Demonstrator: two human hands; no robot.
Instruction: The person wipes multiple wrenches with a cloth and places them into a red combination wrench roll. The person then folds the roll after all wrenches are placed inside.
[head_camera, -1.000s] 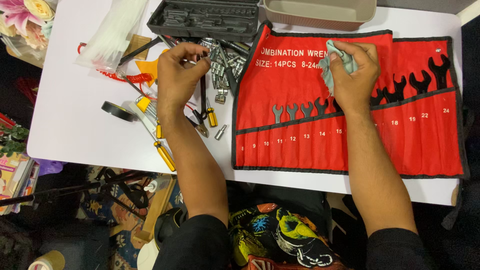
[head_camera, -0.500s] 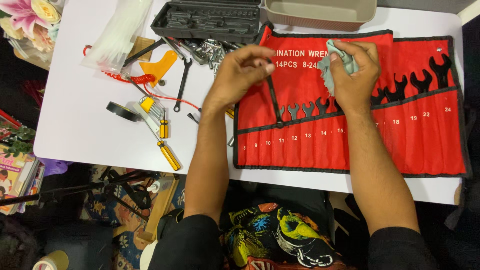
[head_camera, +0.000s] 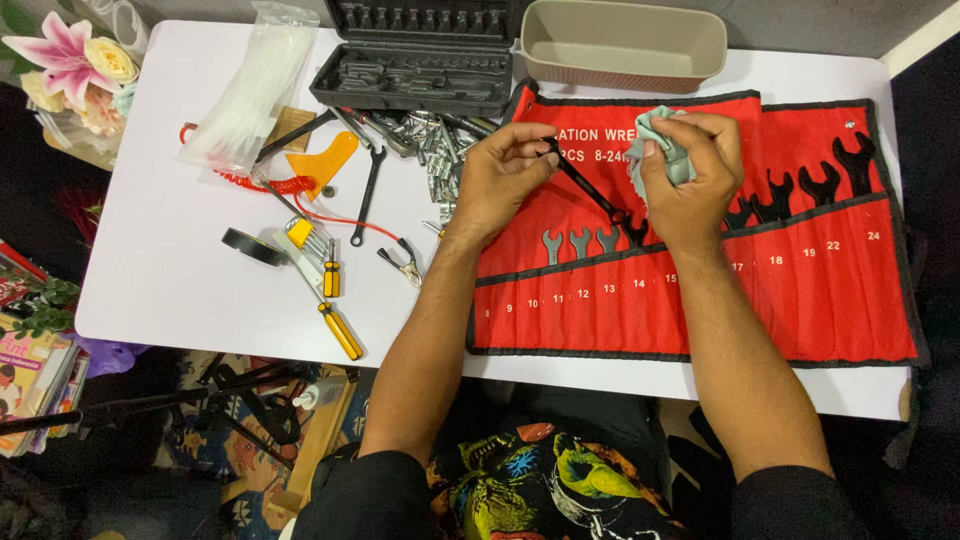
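Pinched between the thumb and fingertips of the left hand (head_camera: 500, 178), a black wrench (head_camera: 588, 188) is held by its upper end, slanting down to the right above the red tool roll (head_camera: 700, 300). Its lower end is met by the right hand (head_camera: 690, 180), whose fingers are closed on a bunched grey-green cloth (head_camera: 662, 140) pressed beside the shaft, seemingly so the metal can be wiped while it is steadied from the other end. Both hands are kept over the roll, close to the pockets, apparently so each tool stays within reach of its slot.

Three pale wrenches (head_camera: 580, 241) are seen standing in the roll's smaller pockets, with at least five black wrenches (head_camera: 800, 190) lodged in the larger ones to the right; those behind the right hand cannot be counted.

On the white table (head_camera: 170, 290) to the left, one heap of loose sockets and bits (head_camera: 430, 150) is spread below one open grey tool case (head_camera: 425, 60). Two yellow-handled screwdrivers (head_camera: 335, 305), one roll of black tape (head_camera: 253, 246), one spare black spanner (head_camera: 367, 195), one bag of white cable ties (head_camera: 255, 85) and one beige tub (head_camera: 622, 42) are laid around.
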